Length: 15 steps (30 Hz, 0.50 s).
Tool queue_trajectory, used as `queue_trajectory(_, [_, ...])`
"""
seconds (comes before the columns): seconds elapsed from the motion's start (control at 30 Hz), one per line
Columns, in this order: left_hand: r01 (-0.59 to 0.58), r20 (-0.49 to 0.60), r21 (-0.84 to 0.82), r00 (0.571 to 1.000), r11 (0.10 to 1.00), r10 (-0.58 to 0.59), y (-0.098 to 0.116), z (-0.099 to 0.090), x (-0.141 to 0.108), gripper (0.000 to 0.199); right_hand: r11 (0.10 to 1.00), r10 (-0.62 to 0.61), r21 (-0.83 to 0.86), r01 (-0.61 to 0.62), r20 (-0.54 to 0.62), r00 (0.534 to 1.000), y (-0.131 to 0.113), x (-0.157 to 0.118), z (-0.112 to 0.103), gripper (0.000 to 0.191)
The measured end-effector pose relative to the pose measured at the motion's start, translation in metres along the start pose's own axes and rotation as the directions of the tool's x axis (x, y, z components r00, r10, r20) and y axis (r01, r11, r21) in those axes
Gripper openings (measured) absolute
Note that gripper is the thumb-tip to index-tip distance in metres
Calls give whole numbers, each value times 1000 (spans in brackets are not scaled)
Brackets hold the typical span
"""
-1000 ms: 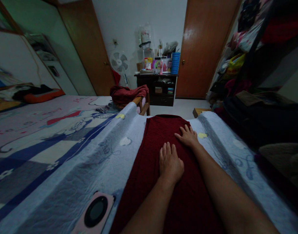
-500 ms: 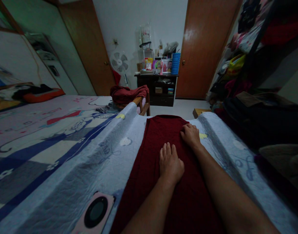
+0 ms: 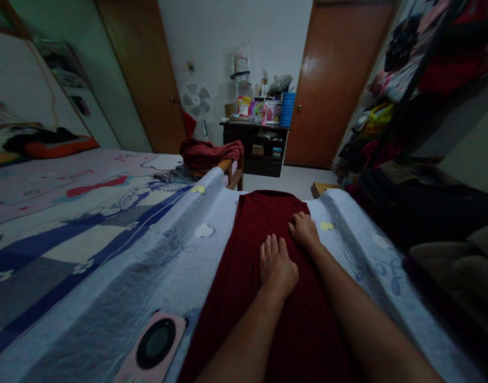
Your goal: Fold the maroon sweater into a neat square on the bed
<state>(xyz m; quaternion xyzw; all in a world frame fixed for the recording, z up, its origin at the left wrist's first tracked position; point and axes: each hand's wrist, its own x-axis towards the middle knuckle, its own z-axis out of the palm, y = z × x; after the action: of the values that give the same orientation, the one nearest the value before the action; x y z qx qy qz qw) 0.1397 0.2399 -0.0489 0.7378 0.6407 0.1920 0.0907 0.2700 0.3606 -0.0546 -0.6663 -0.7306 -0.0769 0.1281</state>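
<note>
A dark red garment [image 3: 244, 266] lies long and flat over a pale blue quilted cover [image 3: 180, 266]. My left hand [image 3: 276, 268] rests palm down on the middle of the cloth, fingers stretched out and pointing away from me. Farther up, my right hand [image 3: 303, 229] lies on the garment near its right edge, its fingers extended and slightly bent. Neither hand has the cloth gripped. A pink phone [image 3: 156, 346] with a round black ring lies on the cover to the left of the garment.
Folded reddish cloth [image 3: 208, 154] sits by a wooden frame [image 3: 234, 173] beyond the cover. A patterned bedspread [image 3: 88, 213] spreads at the left. Dark clothes [image 3: 435, 197] are piled at the right. A fan [image 3: 196, 101] and a dark cabinet [image 3: 260, 162] stand at the back.
My right hand has shifted slightly left, inward over the garment. My left hand stays nearly in place. The camera view has turned a little.
</note>
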Motion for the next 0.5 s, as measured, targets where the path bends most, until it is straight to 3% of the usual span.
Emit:
queue_trajectory(0.17, [0, -1, -23, 1000, 1000, 0, 0, -3, 1, 64, 997, 19, 69, -26, 99, 995, 5, 5, 2, 25])
queue_trajectory(0.3, [3, -3, -38, 1000, 999, -4, 0, -7, 1, 61, 991, -53, 134, 28, 192, 980, 10, 3, -2, 34])
queue_trajectory(0.5, [17, -15, -78, 1000, 997, -18, -2, -6, 4, 55, 984, -58, 176, 23, 195, 979, 0, -22, -8, 39])
